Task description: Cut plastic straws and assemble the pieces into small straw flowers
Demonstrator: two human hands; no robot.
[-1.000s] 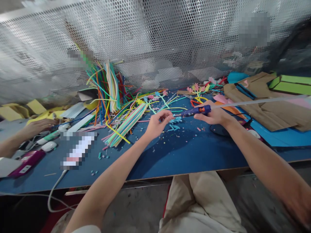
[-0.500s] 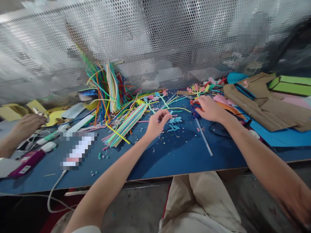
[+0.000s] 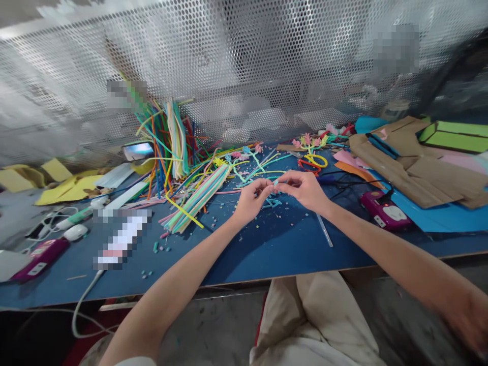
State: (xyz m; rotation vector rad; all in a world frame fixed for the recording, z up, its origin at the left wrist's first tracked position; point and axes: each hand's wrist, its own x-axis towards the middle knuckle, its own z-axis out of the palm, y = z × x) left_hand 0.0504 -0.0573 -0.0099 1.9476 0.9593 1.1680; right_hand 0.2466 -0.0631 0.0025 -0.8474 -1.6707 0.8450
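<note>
— Straw piece [image 3: 275, 183]: where was it?
— Above the blue table [image 3: 267, 244], pinched between my left hand [image 3: 251, 199] and right hand [image 3: 305, 189]; I judged assembly under way, needing steady fingertip alignment.

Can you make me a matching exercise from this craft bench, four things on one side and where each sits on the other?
Things:
1. light blue piece
2. clear glue stick
3. magenta device
4. brown cardboard

Places:
A. far right of the bench
B. pinched between both hands' fingertips
C. flat on the blue top under the right forearm
D. right of the right wrist, cable plugged in

Pairs: 1-B, 2-C, 3-D, 4-A
</note>
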